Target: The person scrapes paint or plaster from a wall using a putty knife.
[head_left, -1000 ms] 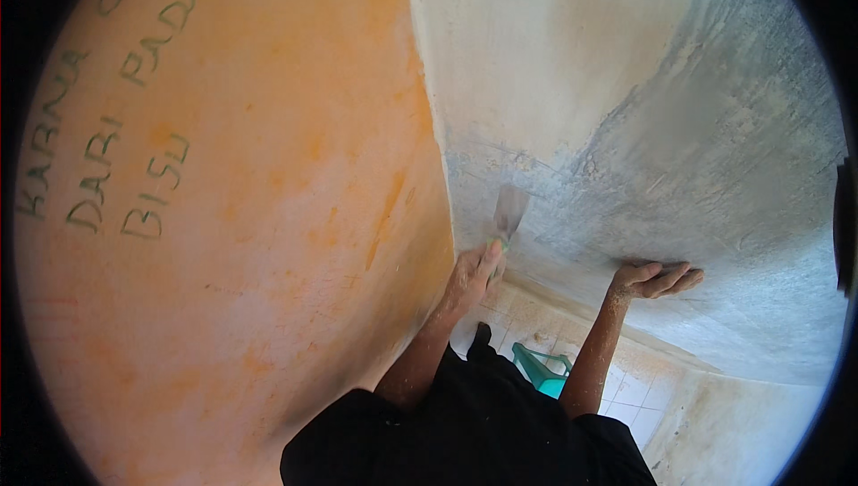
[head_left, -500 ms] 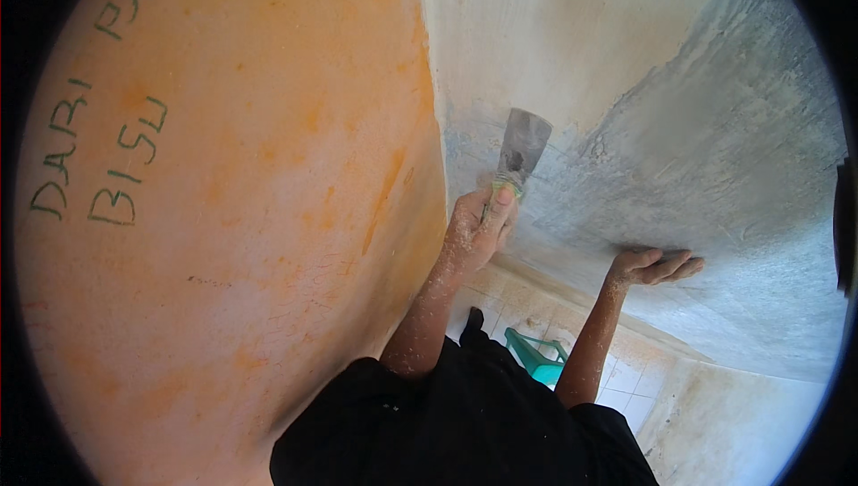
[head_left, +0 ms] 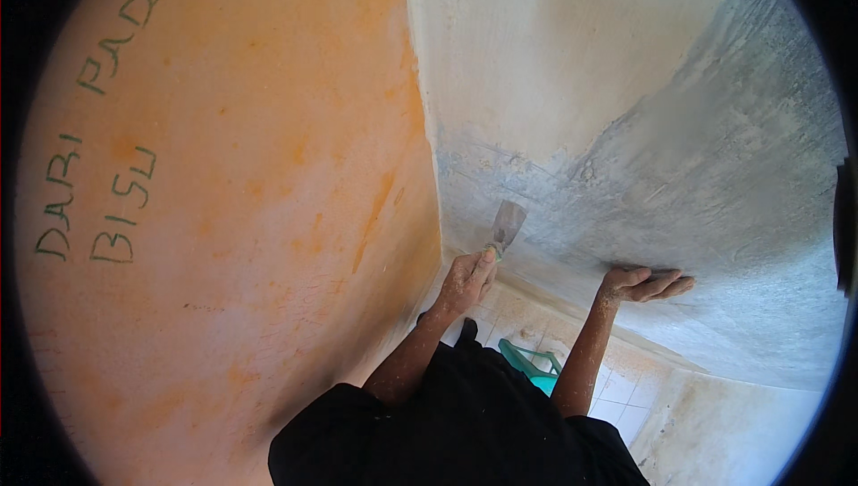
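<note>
My left hand (head_left: 468, 280), dusted with pale specks, grips a paint scraper (head_left: 509, 223) by its handle. The broad grey blade points up and lies close to the lower part of the grey and cream wall (head_left: 661, 146), near the corner; whether its edge touches cannot be made out. My right hand (head_left: 645, 284) rests against the same wall farther right, palm toward it and fingers stretched out, holding nothing. Above the blade, the wall is scraped in bluish-grey patches beside a smoother cream area.
An orange wall (head_left: 241, 173) with green handwriting rises on the left and meets the scraped wall at a corner. Below, a green plastic stool (head_left: 536, 374) stands on a white tiled floor (head_left: 617, 388) with brownish dust. A dark object (head_left: 843, 227) shows at the right rim.
My left hand has moved down with the scraper, bringing it lower along the wall. My right hand stays against the wall in nearly the same place, and the view has shifted slightly.
</note>
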Demonstrator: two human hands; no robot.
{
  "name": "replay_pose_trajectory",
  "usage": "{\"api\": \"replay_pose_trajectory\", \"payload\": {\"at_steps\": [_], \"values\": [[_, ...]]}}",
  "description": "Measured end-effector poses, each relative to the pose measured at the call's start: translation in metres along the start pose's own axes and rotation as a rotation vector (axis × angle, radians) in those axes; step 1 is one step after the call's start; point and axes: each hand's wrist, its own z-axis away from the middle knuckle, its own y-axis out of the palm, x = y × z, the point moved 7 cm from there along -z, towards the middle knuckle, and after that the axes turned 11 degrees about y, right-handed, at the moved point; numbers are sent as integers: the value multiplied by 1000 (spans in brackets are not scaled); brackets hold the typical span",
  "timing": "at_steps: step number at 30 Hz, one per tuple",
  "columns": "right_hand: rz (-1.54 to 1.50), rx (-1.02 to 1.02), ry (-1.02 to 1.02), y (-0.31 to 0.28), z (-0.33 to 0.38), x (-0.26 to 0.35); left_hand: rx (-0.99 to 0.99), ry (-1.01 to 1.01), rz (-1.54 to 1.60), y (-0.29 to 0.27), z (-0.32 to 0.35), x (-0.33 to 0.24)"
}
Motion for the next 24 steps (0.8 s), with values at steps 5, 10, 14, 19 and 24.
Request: {"api": "replay_pose_trajectory", "payload": {"at_steps": [5,10,14,19,24], "values": [[-26,1,13,-1,-2,-1,-1,186,-33,6,-20,-61],[-18,15,-1,-1,-1,-1,-57,35,-11,-2,0,-19],[-24,12,7,-2,-4,-1,-50,97,-35,4,-9,-28],[-32,18,12,2,1,-6,-50,34,-26,-5,-9,-38],[-35,3,8,0,-1,-2,-94,117,-54,-4,-8,-33]]}}
